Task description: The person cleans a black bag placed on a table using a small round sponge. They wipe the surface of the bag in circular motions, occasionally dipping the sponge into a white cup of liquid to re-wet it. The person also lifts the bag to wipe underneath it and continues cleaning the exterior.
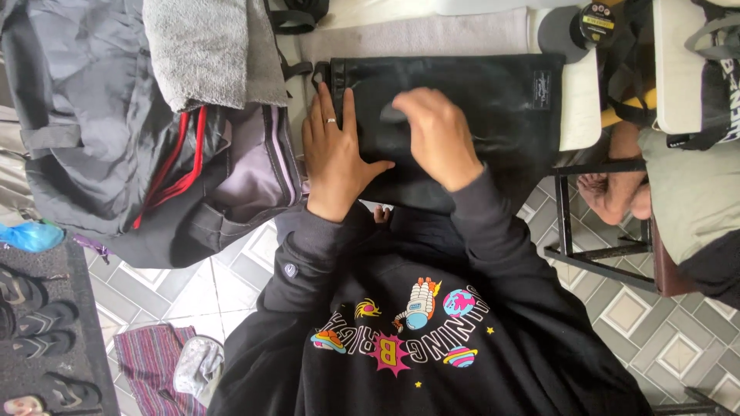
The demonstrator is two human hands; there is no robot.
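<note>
Flat black leather-like bag (493,115) lies on the pale work surface (582,108), long axis running left to right across the person; left hand (335,154) rests flat on its left end, fingers spread wide and pressing down, holding nothing. Right hand (439,135) sits nearer the bag's middle, fingers curled over a small dark grey pad or cloth (393,114) pressed to the surface. What that pad is stays hard to make out, the bag's near edge is hidden behind the dark sleeves, and an open grey backpack (154,154) sits just left.
</note>
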